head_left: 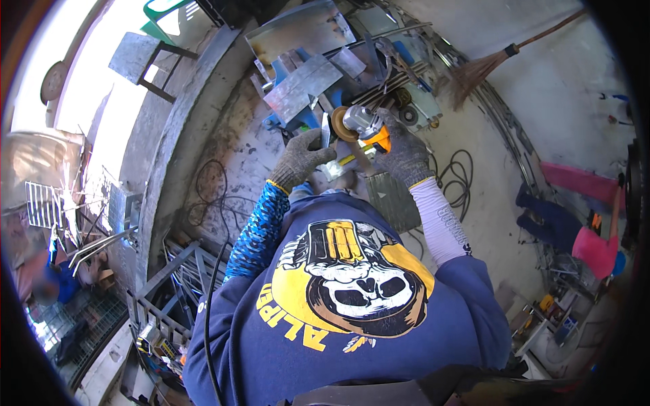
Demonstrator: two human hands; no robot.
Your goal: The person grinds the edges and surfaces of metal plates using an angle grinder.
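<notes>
In my gloved left hand (302, 160) is a small flat metal piece (326, 130), its edge facing the grinder. My gloved right hand (405, 150) is wrapped round an angle grinder (364, 123) with a silver head and an orange-yellow body. The grinder's brown disc (339, 124) is right beside the metal piece; whether they touch I cannot tell. Just beyond my hands, a grey metal sheet (305, 86) lies over a blue metal tool or stand (279, 122). A yellow-and-black object (347, 160) is below the disc, partly hidden.
Metal offcuts, rods and tools crowd the far side, beside a large metal tray (298, 34). A broom (474, 73) leans at the far right. Black cable (460, 177) coils on the floor. A stool (139, 61) stands far left. A person in pink (592, 252) is at right.
</notes>
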